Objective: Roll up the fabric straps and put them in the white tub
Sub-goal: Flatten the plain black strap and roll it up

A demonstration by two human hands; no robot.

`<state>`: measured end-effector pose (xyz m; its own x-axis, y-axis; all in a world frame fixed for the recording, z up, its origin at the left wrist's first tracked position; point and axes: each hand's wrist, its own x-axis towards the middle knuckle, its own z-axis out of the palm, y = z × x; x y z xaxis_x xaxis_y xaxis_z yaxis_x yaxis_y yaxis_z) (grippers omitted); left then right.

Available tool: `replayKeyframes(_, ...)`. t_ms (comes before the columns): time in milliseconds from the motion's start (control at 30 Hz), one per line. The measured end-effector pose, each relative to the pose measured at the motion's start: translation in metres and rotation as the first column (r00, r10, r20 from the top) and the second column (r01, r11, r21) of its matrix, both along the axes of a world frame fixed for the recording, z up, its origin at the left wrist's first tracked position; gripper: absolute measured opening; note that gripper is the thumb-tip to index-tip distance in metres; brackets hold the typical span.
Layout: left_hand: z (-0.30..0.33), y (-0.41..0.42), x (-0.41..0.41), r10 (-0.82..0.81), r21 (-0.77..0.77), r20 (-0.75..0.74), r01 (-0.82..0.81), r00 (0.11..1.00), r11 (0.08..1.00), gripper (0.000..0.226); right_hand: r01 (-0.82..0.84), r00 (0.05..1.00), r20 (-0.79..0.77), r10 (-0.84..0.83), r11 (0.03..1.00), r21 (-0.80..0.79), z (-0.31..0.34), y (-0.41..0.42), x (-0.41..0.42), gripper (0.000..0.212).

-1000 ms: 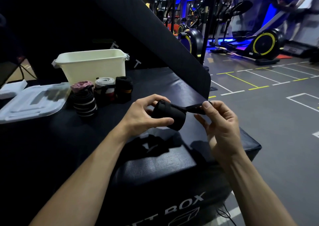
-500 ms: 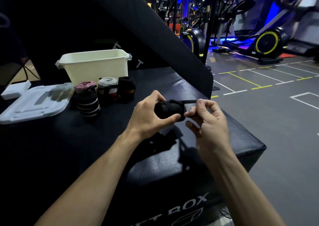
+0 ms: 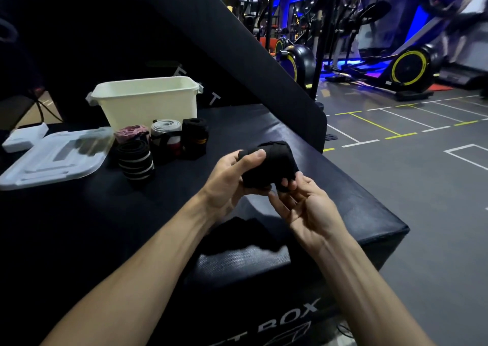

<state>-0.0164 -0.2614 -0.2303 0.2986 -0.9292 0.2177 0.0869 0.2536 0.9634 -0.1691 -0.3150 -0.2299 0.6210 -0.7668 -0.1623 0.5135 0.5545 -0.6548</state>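
Between hands (image 3: pixel 266 184): black strap roll (image 3: pixel 268 165), seemingly gripped.

The white plastic tub's (image 3: pixel 148 105) inside is hidden behind its near wall. The flat white plastic lid (image 3: pixel 50 158) is cut off at the left edge. The left hand's (image 3: pixel 229 182) fingers pass behind the black rolled fabric strap (image 3: pixel 269 163). Dark loose fabric (image 3: pixel 245 232) on the black padded box (image 3: pixel 356 208) is too dim to identify. White lettering on the box front runs off the bottom edge.
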Motion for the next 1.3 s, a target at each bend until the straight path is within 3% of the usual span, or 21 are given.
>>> replayKeyframes(167, 0.008, 0.009, -0.006, -0.150, -0.007, -0.033, 0.150, 0.988, 0.989, 0.037, -0.093, 0.990, -0.113, 0.084, 0.993, -0.072, -0.002, 0.004, -0.001, 0.017)
replayKeyframes(433, 0.009, 0.013, -0.003, -0.205, 0.001, -0.072, 0.206, 0.976, 0.979, 0.036, -0.105, 0.956, -0.293, 0.022, 0.957, -0.272, 0.001, 0.000, -0.009, 0.013)
replayKeyframes(700, 0.009, 0.015, 0.003, -0.261, -0.001, -0.107, 0.262, 0.959, 0.965, 0.057, 0.125, 0.900, -0.292, -0.323, 0.834, -0.538, 0.002, 0.004, -0.007, 0.017)
replayKeyframes(767, 0.009, 0.017, 0.002, -0.291, 0.010, -0.122, 0.294, 0.949, 0.956, 0.058, 0.126, 0.890, -0.300, -0.344, 0.817, -0.563, 0.002, 0.000, -0.008, 0.018)
replayKeyframes(900, 0.010, 0.018, -0.001, -0.376, 0.019, -0.058, 0.377, 0.925, 0.926, 0.048, 0.060, 0.917, -0.298, -0.264, 0.832, -0.551, 0.001, -0.006, -0.009, 0.028)
replayKeyframes(1000, 0.010, 0.019, 0.002, -0.457, 0.032, -0.025, 0.458, 0.889, 0.889, 0.050, -0.020, 0.976, -0.197, -0.096, 0.855, -0.519, 0.005, -0.006, -0.007, 0.008)
replayKeyframes(1067, 0.009, 0.019, 0.003, -0.487, 0.044, -0.030, 0.488, 0.873, 0.872, 0.058, -0.147, 0.987, -0.128, 0.098, 0.873, -0.465, 0.005, -0.006, -0.003, 0.031)
replayKeyframes(1167, 0.005, 0.017, 0.002, -0.503, 0.053, -0.028, 0.503, 0.864, 0.862, 0.076, -0.294, 0.956, -0.126, 0.265, 0.873, -0.389, 0.004, -0.008, -0.002, 0.038)
replayKeyframes(1300, 0.004, 0.015, 0.004, -0.485, -0.038, -0.038, 0.484, 0.874, 0.874, 0.068, -0.316, 0.940, -0.247, 0.237, 0.878, -0.359, 0.002, -0.011, -0.008, 0.036)
